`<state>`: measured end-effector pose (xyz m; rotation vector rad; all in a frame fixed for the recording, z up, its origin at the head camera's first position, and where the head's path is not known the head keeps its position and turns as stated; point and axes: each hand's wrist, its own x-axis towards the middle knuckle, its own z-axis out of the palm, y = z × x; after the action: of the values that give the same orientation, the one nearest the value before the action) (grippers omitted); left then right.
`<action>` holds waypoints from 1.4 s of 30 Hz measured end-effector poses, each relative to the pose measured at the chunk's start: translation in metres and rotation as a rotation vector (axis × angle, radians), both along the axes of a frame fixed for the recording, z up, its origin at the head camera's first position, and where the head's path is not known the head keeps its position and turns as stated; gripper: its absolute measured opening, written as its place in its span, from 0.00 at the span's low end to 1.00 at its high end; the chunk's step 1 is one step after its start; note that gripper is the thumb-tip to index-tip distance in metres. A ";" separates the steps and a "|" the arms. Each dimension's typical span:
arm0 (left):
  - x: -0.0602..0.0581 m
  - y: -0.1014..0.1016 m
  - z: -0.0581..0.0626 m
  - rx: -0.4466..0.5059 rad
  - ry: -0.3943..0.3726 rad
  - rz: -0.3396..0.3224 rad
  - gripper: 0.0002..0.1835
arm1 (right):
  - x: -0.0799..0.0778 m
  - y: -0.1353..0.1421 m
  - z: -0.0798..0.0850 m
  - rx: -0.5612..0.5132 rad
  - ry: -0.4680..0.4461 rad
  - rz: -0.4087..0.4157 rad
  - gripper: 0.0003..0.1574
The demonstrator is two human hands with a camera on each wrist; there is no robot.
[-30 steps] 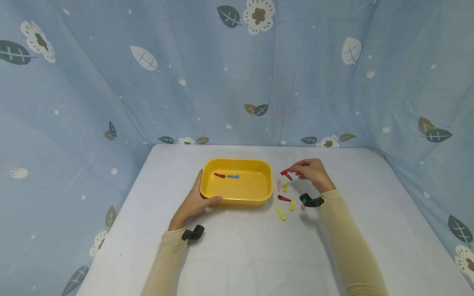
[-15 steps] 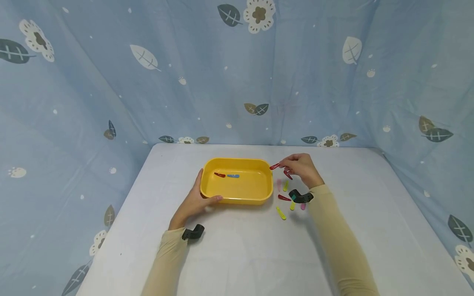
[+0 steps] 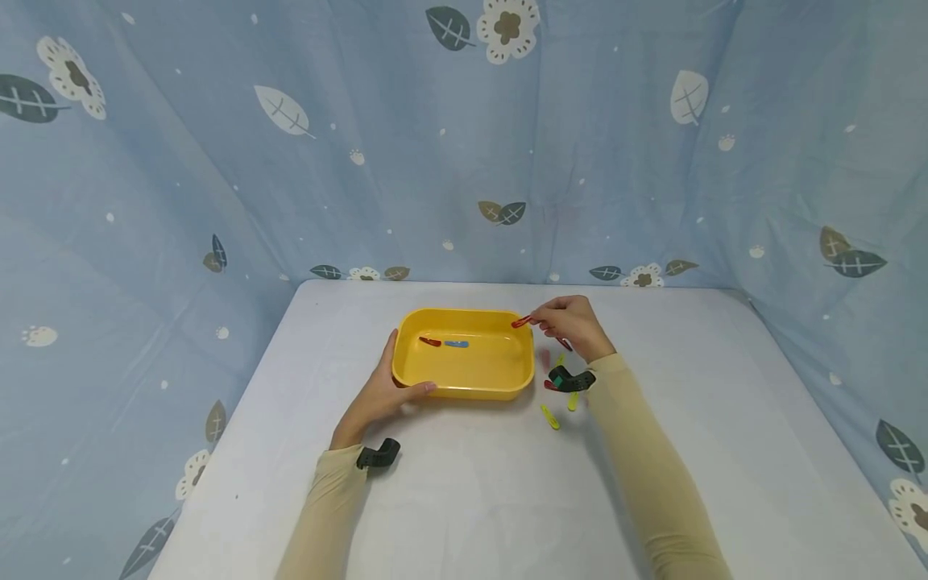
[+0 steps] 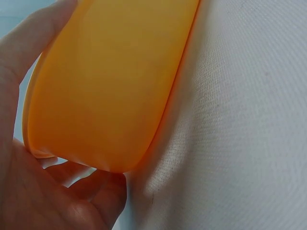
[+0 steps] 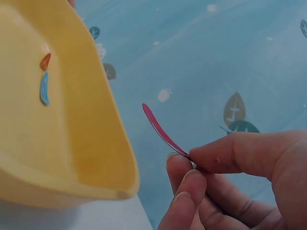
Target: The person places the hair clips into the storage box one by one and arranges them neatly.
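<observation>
A yellow plastic tray stands on the white table, with a red hair clip and a blue hair clip lying inside. My left hand grips its left end, thumb along the front rim and fingers round the side; the left wrist view shows the tray wall close up. Between thumb and fingertips my right hand pinches a red hair clip by one end. The held clip overlaps the tray's right back rim in the head view.
Right of the tray lie several more hair clips, among them a yellow-green clip, a pink clip and red ones, partly hidden under the right hand and wrist camera. A blue patterned curtain hangs behind the table.
My right hand has moved left with the red hair clip, from over the loose clips to the tray's right rim. The left hand and tray have stayed put.
</observation>
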<state>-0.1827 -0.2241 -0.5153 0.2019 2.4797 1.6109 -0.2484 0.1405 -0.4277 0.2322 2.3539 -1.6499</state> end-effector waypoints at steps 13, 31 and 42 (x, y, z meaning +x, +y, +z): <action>-0.001 -0.001 0.001 0.020 0.018 -0.010 0.73 | -0.006 -0.021 -0.008 -0.082 -0.010 -0.005 0.17; -0.001 0.000 0.003 0.006 0.006 -0.011 0.74 | -0.011 -0.043 -0.009 -0.138 -0.015 -0.029 0.16; 0.000 0.000 0.003 -0.013 -0.012 -0.005 0.74 | -0.013 -0.058 -0.011 -0.129 -0.012 -0.036 0.17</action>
<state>-0.1826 -0.2238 -0.5124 0.1957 2.4782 1.5891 -0.2612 0.0827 -0.4386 0.2597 2.2366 -1.8040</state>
